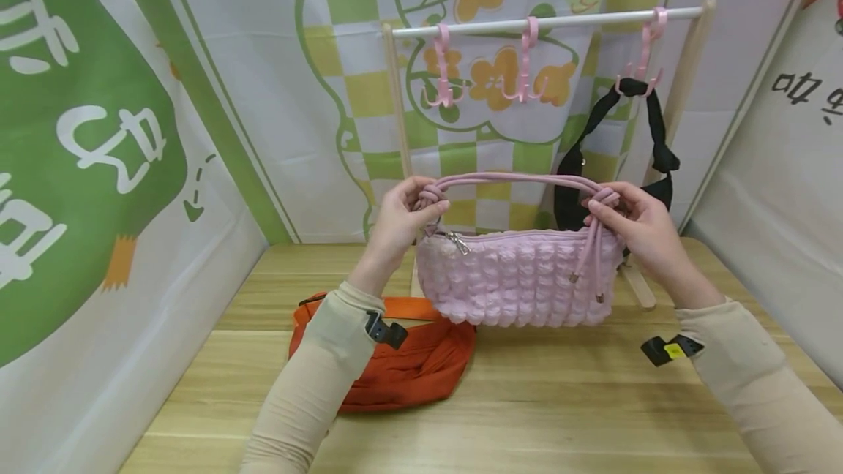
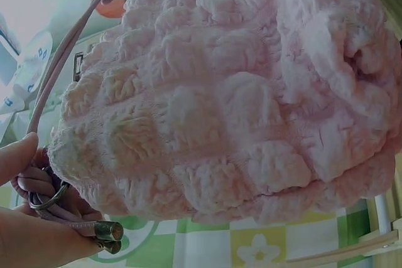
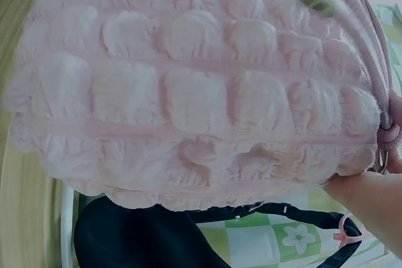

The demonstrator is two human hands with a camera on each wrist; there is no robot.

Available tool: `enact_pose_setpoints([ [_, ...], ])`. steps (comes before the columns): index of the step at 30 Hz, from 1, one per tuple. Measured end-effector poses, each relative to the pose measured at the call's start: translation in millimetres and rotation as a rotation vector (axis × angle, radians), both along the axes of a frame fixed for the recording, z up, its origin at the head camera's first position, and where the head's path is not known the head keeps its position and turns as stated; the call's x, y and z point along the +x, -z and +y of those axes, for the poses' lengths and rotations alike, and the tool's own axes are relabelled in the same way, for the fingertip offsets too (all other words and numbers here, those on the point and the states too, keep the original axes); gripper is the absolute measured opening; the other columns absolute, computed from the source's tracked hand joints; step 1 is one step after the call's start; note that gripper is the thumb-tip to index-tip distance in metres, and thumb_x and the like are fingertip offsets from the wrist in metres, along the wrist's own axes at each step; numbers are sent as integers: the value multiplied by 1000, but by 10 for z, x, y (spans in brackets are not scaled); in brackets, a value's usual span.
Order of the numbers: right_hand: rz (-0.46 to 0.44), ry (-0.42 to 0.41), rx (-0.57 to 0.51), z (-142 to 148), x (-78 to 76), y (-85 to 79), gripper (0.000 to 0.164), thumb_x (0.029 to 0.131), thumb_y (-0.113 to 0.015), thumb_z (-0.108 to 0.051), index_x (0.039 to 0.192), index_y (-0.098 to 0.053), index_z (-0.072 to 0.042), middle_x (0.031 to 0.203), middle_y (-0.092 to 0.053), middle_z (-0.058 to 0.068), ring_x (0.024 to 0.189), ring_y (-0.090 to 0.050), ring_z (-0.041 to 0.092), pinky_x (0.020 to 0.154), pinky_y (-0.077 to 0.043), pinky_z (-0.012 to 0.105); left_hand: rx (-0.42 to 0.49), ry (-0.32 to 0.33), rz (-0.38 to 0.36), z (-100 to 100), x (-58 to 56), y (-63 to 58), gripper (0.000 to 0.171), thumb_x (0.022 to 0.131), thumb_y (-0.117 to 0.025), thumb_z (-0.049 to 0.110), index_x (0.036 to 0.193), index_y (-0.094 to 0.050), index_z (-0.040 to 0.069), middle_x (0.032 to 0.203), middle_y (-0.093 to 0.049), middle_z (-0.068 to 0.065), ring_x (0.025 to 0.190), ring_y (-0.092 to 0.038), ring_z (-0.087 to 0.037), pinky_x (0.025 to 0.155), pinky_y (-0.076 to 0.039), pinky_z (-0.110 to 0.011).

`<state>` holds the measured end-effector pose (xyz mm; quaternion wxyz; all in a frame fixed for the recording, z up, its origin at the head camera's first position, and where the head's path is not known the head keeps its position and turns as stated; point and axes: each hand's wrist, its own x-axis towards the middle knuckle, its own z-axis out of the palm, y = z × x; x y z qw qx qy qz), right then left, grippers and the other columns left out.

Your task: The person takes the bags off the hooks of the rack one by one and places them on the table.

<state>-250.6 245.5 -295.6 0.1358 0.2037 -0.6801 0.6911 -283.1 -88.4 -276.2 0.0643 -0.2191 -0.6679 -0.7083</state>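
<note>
A pink puffy handbag (image 1: 520,280) hangs in the air between both hands, upright, its zipper along the top edge. My left hand (image 1: 403,222) pinches the knotted left end of its cord handle (image 1: 514,178). At the other end, the knot is pinched by my right hand (image 1: 642,229), and two cord tails with metal tips dangle below it. Both wrist views are mostly filled by the bag's quilted fabric (image 2: 207,105). Thumb and fingers of the left hand (image 2: 31,230) meet around the knot by a metal ring. In the right wrist view, the right hand (image 3: 370,196) shows only partly.
Behind the bag stands a rack with a white rail (image 1: 593,19) and pink hooks (image 1: 525,68). From the right hook hangs a black bag (image 1: 569,200). An orange-red bag (image 1: 408,371) lies on the wooden table (image 1: 560,401), left of centre. Printed cloth walls enclose the table.
</note>
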Motion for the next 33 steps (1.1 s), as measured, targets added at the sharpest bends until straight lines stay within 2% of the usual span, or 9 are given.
enact_pose_setpoints([
  [4, 2, 0, 6, 12, 13, 8, 17, 90, -62, -4, 107, -59, -2, 88, -65, 1, 76, -66, 9, 68, -54, 16, -17, -27, 26, 15, 9, 21, 29, 82, -66, -8, 110, -57, -7, 88, -60, -1, 77, -50, -7, 65, -43, -13],
  [9, 8, 19, 27, 18, 26, 12, 15, 90, -62, -5, 105, -59, -2, 91, -63, 2, 77, -67, 8, 67, -55, 16, -62, -99, 101, 33, 22, 54, 28, 83, -66, -5, 109, -59, -5, 91, -61, -3, 78, -52, -7, 68, -46, -14],
  [13, 12, 26, 35, 20, 41, 16, 15, 90, -62, -6, 105, -58, -3, 92, -63, 2, 76, -67, 8, 66, -54, 16, -50, -131, 160, 59, 13, 80, 26, 84, -65, -5, 109, -59, -8, 91, -59, -3, 79, -54, -7, 73, -48, -15],
  [18, 20, 39, 51, 14, 63, 26, 14, 90, -62, -5, 104, -58, -5, 94, -63, 0, 77, -64, 5, 66, -52, 13, -42, -162, 200, 84, -1, 110, 23, 86, -63, -4, 108, -59, -8, 90, -60, -5, 75, -55, -7, 71, -49, -15],
  [25, 33, 51, 42, 11, 71, 11, 12, 90, -61, -3, 101, -59, -6, 93, -62, -1, 77, -61, 4, 66, -51, 13, -41, -155, 189, 101, 2, 128, 23, 88, -62, -2, 110, -58, -6, 91, -60, -14, 70, -54, -11, 63, -48, -16],
  [29, 31, 65, 47, 23, 82, 1, 12, 90, -62, -2, 101, -60, -7, 91, -59, -3, 76, -54, 2, 62, -46, 10, -46, -121, 152, 105, 22, 120, 25, 90, -60, -1, 113, -56, -5, 92, -59, -15, 69, -62, -21, 62, -55, -23],
  [33, 32, 80, 86, 46, 89, -2, 12, 90, -61, -3, 102, -60, -8, 88, -56, -4, 74, -49, 3, 58, -42, 12, -75, -104, 114, 101, 41, 122, 24, 92, -59, 3, 115, -56, 0, 91, -57, -13, 68, -65, -26, 61, -57, -30],
])
